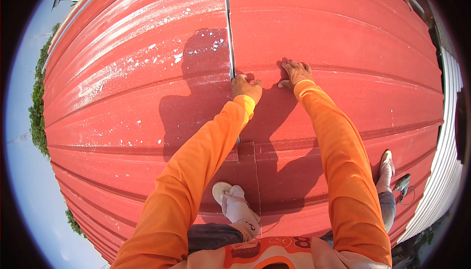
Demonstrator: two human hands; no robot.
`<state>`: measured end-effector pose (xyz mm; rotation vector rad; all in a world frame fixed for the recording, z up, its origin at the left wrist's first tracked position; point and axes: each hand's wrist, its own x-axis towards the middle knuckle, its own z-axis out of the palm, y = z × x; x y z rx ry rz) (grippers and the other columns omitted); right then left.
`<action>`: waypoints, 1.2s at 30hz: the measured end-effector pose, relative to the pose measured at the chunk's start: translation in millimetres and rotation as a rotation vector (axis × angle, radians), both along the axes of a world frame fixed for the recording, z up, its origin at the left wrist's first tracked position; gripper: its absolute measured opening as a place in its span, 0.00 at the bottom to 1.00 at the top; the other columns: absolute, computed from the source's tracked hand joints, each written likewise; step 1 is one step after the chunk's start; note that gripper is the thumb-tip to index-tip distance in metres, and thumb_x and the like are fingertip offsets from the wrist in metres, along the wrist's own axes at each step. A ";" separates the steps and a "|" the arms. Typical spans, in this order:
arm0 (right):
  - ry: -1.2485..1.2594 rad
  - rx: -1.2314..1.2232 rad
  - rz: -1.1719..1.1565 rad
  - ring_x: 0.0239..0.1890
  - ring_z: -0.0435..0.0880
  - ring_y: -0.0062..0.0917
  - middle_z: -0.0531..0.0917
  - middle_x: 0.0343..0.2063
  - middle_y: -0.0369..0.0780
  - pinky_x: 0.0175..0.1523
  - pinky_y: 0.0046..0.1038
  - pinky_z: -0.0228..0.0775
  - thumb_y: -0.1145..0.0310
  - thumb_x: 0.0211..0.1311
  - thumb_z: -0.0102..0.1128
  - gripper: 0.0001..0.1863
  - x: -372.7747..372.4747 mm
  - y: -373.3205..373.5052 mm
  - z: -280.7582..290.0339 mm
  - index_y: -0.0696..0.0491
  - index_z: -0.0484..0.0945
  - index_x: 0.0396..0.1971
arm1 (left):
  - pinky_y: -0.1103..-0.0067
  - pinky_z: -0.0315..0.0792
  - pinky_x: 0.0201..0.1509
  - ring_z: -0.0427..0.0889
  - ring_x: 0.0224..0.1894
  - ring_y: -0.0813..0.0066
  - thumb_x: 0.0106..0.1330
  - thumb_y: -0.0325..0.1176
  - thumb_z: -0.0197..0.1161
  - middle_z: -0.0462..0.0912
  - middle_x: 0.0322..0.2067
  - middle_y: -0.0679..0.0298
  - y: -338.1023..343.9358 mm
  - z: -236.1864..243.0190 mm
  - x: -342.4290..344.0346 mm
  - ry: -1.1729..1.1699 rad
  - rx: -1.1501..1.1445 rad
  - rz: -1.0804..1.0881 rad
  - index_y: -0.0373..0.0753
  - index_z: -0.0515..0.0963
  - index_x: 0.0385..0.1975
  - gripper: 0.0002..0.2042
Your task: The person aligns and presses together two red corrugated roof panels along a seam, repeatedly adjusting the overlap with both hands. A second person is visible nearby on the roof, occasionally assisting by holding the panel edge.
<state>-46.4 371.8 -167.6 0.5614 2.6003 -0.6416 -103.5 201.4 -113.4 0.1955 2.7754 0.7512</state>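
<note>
Your shirt front (255, 259) carries printing: dark, rounded, number-like characters (301, 242) on orange, right of middle on the part in view, thinner outlined shapes just left of them. Your left sock (238, 208), pale, has a small dark lettering-like mark (252, 225) near the ankle, tilted, too small to read surely.
</note>
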 end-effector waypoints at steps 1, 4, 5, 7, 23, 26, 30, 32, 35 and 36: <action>0.003 0.002 0.001 0.70 0.60 0.28 0.65 0.65 0.34 0.73 0.49 0.43 0.45 0.49 0.71 0.44 0.2 1.6 1.1 0.39 0.62 0.66 | 0.65 0.73 0.54 0.76 0.50 0.52 0.55 0.37 0.66 0.73 0.49 0.49 0.4 -3.0 -1.3 0.008 0.021 0.009 0.35 0.75 0.44 0.19; -0.054 0.004 0.005 0.72 0.56 0.27 0.61 0.69 0.33 0.75 0.42 0.42 0.43 0.49 0.69 0.46 1.0 1.1 6.7 0.37 0.60 0.68 | 0.65 0.72 0.57 0.77 0.53 0.50 0.55 0.39 0.67 0.77 0.48 0.45 -1.1 -6.6 0.3 0.031 0.047 0.029 0.31 0.78 0.43 0.20; -0.047 0.008 0.007 0.72 0.56 0.27 0.61 0.69 0.33 0.75 0.42 0.42 0.43 0.50 0.69 0.46 1.7 0.3 7.7 0.37 0.60 0.68 | 0.66 0.72 0.57 0.77 0.52 0.51 0.55 0.38 0.68 0.77 0.48 0.44 -1.5 -7.0 1.2 0.040 0.035 0.033 0.31 0.78 0.43 0.20; -0.031 0.019 0.006 0.72 0.57 0.27 0.62 0.69 0.33 0.75 0.42 0.43 0.43 0.50 0.69 0.45 3.4 0.4 8.3 0.38 0.60 0.68 | 0.65 0.72 0.56 0.78 0.52 0.51 0.55 0.39 0.68 0.77 0.48 0.44 2.0 -1.6 1.1 0.022 0.019 0.046 0.32 0.78 0.42 0.19; 0.101 0.042 0.009 0.70 0.59 0.29 0.63 0.68 0.33 0.73 0.46 0.45 0.44 0.51 0.68 0.44 16.8 4.2 21.8 0.36 0.60 0.67 | 0.71 0.74 0.36 0.79 0.27 0.67 0.60 0.40 0.65 0.77 0.20 0.62 -2.9 21.1 -18.3 -0.202 0.094 0.041 0.36 0.78 0.31 0.12; 0.123 0.042 -0.002 0.70 0.60 0.30 0.63 0.67 0.33 0.73 0.46 0.45 0.45 0.51 0.68 0.43 18.8 5.5 23.1 0.37 0.61 0.67 | 0.79 0.63 0.19 0.66 0.14 0.79 0.62 0.37 0.62 0.69 0.16 0.70 -10.2 39.7 -23.5 -0.389 0.283 0.101 0.39 0.75 0.32 0.08; 0.132 0.033 0.004 0.69 0.60 0.30 0.64 0.67 0.34 0.73 0.46 0.45 0.46 0.52 0.68 0.42 18.9 3.1 31.1 0.38 0.61 0.67 | 0.81 0.59 0.18 0.63 0.14 0.82 0.60 0.34 0.61 0.68 0.17 0.70 -20.7 72.8 -32.4 -0.533 0.369 0.165 0.38 0.75 0.35 0.08; 0.160 0.034 0.004 0.69 0.60 0.31 0.64 0.67 0.35 0.73 0.46 0.46 0.46 0.53 0.68 0.42 23.4 6.2 34.5 0.39 0.62 0.67 | 0.80 0.58 0.19 0.62 0.14 0.82 0.61 0.34 0.60 0.71 0.22 0.68 -26.4 79.4 -38.4 -0.575 0.405 0.158 0.37 0.75 0.35 0.08; 0.275 0.021 -0.043 0.68 0.61 0.33 0.65 0.66 0.36 0.73 0.43 0.47 0.47 0.54 0.67 0.40 35.1 11.8 27.8 0.42 0.63 0.66 | 0.80 0.60 0.20 0.61 0.14 0.81 0.61 0.36 0.60 0.74 0.32 0.63 -23.7 85.2 -39.3 -0.604 0.384 0.123 0.36 0.75 0.36 0.10; 0.356 0.003 -0.080 0.68 0.62 0.35 0.66 0.65 0.37 0.73 0.42 0.48 0.47 0.54 0.67 0.40 42.5 10.3 22.3 0.43 0.64 0.66 | 0.80 0.60 0.21 0.61 0.14 0.81 0.62 0.36 0.59 0.74 0.33 0.62 -25.2 85.0 -41.3 -0.622 0.374 0.122 0.36 0.75 0.36 0.10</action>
